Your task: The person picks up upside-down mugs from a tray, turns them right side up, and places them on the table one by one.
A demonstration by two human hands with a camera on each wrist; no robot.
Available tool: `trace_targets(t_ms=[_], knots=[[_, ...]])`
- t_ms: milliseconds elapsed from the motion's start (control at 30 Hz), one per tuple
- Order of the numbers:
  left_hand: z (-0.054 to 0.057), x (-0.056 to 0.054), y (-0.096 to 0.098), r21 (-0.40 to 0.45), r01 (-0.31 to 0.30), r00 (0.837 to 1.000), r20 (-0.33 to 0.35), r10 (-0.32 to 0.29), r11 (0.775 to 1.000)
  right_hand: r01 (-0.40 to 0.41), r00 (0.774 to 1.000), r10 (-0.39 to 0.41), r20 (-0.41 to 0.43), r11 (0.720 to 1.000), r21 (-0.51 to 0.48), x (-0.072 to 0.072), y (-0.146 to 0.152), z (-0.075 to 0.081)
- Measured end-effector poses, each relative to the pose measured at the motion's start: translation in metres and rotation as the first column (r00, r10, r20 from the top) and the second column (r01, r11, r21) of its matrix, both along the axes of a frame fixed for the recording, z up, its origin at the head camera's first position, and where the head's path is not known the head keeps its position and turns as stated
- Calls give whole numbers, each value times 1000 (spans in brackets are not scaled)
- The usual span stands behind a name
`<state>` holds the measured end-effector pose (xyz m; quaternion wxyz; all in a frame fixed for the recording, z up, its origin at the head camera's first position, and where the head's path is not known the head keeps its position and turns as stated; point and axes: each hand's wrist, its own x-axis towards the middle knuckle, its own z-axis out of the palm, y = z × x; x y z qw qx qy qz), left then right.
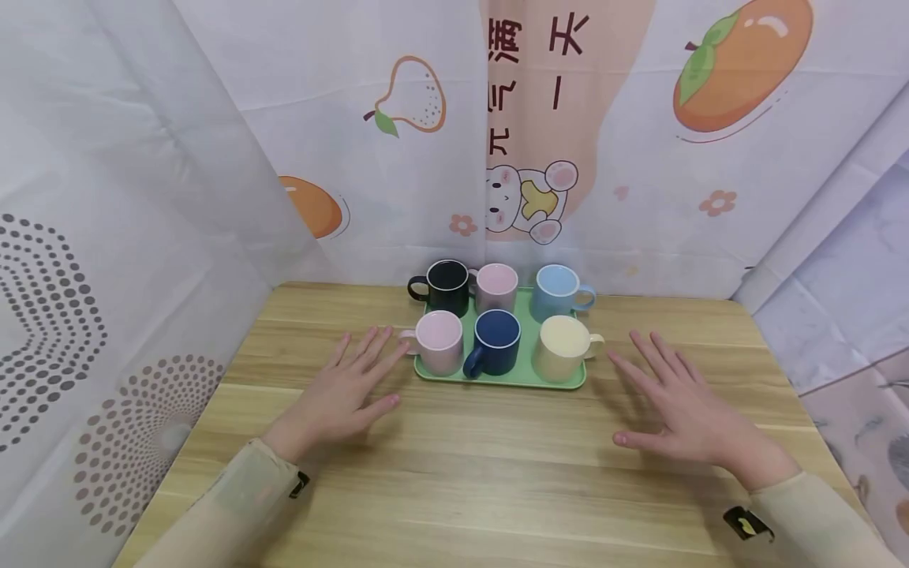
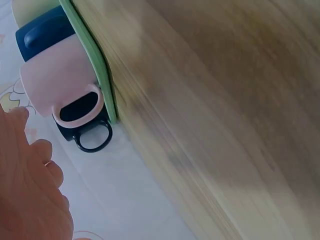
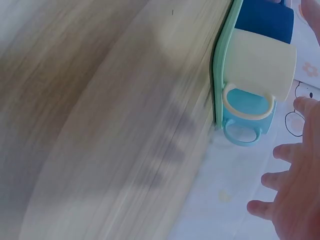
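Wood-grain table (image 1: pixel 490 465); white curtain (image 1: pixel 412 185) behind, 1 cartoon animal (image 1: pixel 536 197) printed.

A bare strip of light wood-grain tabletop (image 1: pixel 490 465) gives a wide lane before the low green rectangular tray (image 1: pixel 521 382) and between the spread left hand (image 1: pixel 341 398) and right hand (image 1: pixel 685 418). Handles crowd the tray's sides: those of the round black mug (image 1: pixel 449 293) and pale pink front mug (image 1: pixel 440 347) jut left, those of the light blue mug (image 1: pixel 552 298) and cream mug (image 1: pixel 557 356) right. Between the cream mug and the navy-blue mug (image 1: pixel 501 343) a narrow gap shows, while a white fruit-printed fabric curtain (image 1: pixel 312 118) blocks the rear.
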<state>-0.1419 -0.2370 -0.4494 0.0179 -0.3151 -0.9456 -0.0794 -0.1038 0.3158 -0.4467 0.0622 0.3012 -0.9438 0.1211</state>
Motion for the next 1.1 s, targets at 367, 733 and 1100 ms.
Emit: trace_targets(t_ms=[367, 733, 1100], knots=[[4, -25, -3, 39, -51, 997, 65, 49, 998, 53, 998, -53, 20, 999, -3, -16, -2, 1], [-8, -61, 11, 245, -154, 968, 234, 96, 957, 173, 964, -137, 226, 973, -151, -58, -20, -19], [-29, -83, 25, 386, -285, 886, 455, 87, 878, 189, 916, -22, 401, 904, -384, -89, -31, -43]])
